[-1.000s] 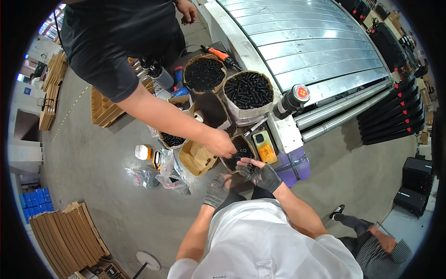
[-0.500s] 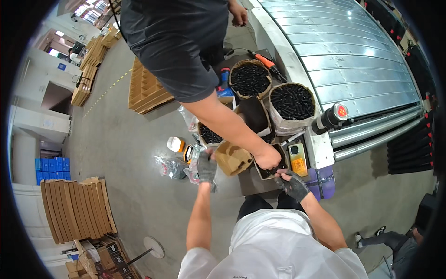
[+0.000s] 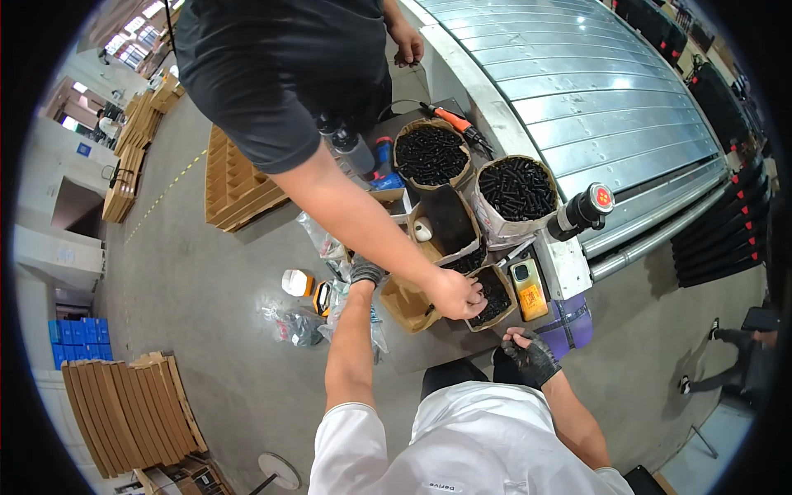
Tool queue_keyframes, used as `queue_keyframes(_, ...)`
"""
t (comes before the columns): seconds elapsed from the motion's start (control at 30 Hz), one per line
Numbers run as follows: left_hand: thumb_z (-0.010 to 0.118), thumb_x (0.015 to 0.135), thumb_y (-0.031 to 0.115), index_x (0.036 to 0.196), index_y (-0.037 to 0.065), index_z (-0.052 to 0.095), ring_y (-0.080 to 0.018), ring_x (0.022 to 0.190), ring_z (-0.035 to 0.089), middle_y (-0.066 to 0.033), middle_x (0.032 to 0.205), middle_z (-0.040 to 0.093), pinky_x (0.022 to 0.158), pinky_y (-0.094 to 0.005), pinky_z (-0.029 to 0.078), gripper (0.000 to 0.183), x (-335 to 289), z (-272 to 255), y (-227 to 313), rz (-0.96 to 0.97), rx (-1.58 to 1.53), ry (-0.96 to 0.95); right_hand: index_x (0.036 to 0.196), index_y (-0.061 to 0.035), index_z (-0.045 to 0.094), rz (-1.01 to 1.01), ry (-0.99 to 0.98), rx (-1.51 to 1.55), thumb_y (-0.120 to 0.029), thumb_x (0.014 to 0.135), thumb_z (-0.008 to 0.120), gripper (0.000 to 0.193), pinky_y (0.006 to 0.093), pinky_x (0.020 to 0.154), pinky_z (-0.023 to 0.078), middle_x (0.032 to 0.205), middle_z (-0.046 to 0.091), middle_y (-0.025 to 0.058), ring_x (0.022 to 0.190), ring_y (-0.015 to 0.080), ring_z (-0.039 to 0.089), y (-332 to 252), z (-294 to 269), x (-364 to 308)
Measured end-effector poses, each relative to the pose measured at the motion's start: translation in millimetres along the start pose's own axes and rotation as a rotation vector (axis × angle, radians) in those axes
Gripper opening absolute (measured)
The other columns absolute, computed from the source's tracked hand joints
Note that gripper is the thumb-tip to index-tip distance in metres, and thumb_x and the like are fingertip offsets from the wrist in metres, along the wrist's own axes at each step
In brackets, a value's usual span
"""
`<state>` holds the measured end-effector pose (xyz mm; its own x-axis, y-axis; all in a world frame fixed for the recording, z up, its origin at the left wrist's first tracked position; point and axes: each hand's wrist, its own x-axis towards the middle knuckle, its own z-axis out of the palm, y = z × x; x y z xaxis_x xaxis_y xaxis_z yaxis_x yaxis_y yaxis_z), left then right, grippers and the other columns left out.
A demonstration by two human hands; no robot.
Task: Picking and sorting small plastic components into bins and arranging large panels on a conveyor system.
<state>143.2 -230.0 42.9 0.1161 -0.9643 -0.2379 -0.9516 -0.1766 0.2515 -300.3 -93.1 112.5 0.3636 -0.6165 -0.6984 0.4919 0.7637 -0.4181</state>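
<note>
My left hand [image 3: 365, 270], in a dark fingerless glove, reaches to the left side of the group of boxes, beside a co-worker's forearm. Its fingers are hidden there. My right hand [image 3: 532, 356], gloved alike, hovers near my lap with its fingers curled together; what they hold, if anything, is too small to make out. Between my hands stand a brown cardboard box [image 3: 398, 307] with a few dark bits inside and a small box of black parts [image 3: 492, 289]. A co-worker's hand [image 3: 459, 294] dips over that small box, fingers bent.
Bags of black cylindrical parts [image 3: 517, 188] stand farther back, near an orange power screwdriver [image 3: 452, 118]. A phone [image 3: 529, 289] lies right of the small box, beside a purple bundle [image 3: 568, 323]. A metal roller conveyor [image 3: 610, 107] bounds the right. Plastic bags [image 3: 297, 325] lie left.
My left hand has moved forward to the boxes' left side. My right hand has drawn back from the small box toward me, fingers curled. The co-worker's hand has lifted slightly and shifted left.
</note>
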Motion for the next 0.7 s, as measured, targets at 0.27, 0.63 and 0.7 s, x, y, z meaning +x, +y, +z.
queue_keyframes(0.27,0.063,0.076,0.054,0.144,0.013,0.030,-0.0330,0.138,0.026,-0.0165,0.150,0.028,0.113,-0.0434,0.021,0.086,-8.5,25.1,-88.0,0.117,-0.474,-0.003,0.111,0.0007,0.057,-0.016,-0.021,0.030,-0.008,0.090,0.058,0.024,0.0313,0.085,0.052,0.100,0.063,0.0120,0.093,0.0217,0.062,7.7,10.1,-6.4)
queue_keyframes(0.63,0.066,0.081,0.009,0.099,0.004,0.066,-0.0122,0.073,0.059,-0.0030,0.083,0.064,0.064,-0.0254,0.049,0.019,-51.0,-25.3,18.1,-0.266,-1.308,0.337,0.119,0.0015,0.054,-0.012,-0.130,0.048,-0.016,0.092,0.053,0.032,0.0339,0.092,0.048,0.114,0.060,0.0161,0.104,0.0229,0.059,-5.4,12.9,-7.9)
queue_keyframes(0.7,0.066,0.082,0.011,0.099,0.004,0.065,-0.0123,0.073,0.059,-0.0031,0.084,0.064,0.068,-0.0254,0.048,0.019,-85.0,-39.6,34.1,-0.372,-1.493,0.251,0.126,0.0011,0.050,0.006,-0.236,0.061,-0.022,0.093,0.050,0.041,0.0336,0.098,0.044,0.123,0.056,0.0176,0.114,0.0230,0.055,-13.7,36.5,-7.3)
